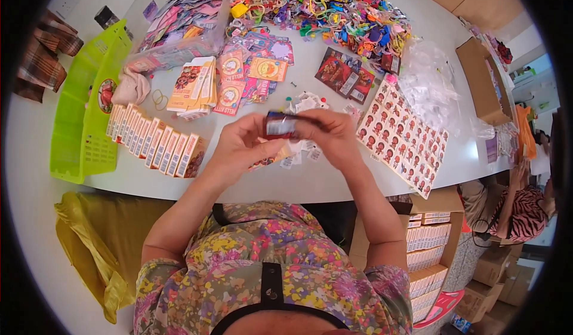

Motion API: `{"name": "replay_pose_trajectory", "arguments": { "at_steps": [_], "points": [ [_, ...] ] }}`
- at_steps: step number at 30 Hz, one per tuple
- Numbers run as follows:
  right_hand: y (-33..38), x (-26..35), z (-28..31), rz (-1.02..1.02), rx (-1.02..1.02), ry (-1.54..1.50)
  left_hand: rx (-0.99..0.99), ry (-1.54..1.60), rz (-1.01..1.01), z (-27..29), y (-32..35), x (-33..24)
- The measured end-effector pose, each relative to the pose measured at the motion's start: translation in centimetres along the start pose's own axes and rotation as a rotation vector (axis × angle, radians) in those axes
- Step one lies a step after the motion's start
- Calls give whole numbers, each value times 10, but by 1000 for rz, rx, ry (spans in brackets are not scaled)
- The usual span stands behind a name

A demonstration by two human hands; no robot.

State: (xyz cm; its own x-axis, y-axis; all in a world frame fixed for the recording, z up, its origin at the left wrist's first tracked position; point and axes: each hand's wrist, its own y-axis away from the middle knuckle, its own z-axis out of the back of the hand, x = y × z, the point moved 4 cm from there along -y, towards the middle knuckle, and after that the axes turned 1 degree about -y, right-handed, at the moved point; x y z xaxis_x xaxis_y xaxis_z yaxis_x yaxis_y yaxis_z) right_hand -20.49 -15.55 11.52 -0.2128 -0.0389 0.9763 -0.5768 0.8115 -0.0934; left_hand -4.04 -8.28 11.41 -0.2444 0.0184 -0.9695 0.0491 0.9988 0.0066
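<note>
Between both hands, over the middle of the table, is a small dark packet (280,127) with a pale panel, blurred by motion. The fingers of my left hand (243,143) pinch its left end, and those of my right hand (327,133) close on its right end. Below them lie small white slips (291,157), partly hidden by the hands. Farther right are dark red printed packets (345,75) and a sheet of cartoon-figure stickers (406,135). To the left stands a row of small orange-and-white boxes (155,144), with a stack of flat cartons (194,87) behind it.
A big heap of colourful trinkets (328,9) covers the far side. Printed cards (256,72) and a plastic bin of packets (185,21) lie left of it. A green basket (83,120) stands at the left edge, clear bags (433,84) at right. A carton of boxes (427,257) sits below right.
</note>
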Motion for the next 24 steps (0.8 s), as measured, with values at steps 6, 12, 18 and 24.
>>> {"name": "replay_pose_trajectory", "arguments": {
  "at_steps": [6,12,18,24],
  "points": [
    [-8,13,-23,239,155,816,-242,113,54,19,-7,20],
    [-21,5,-44,666,244,1330,-269,321,302,31,-14,22],
    [-109,2,9,363,94,1466,-421,-118,-140,37,-4,30],
    [-236,14,132,424,-367,1212,-254,-892,-634,39,22,19]
  ]
}}
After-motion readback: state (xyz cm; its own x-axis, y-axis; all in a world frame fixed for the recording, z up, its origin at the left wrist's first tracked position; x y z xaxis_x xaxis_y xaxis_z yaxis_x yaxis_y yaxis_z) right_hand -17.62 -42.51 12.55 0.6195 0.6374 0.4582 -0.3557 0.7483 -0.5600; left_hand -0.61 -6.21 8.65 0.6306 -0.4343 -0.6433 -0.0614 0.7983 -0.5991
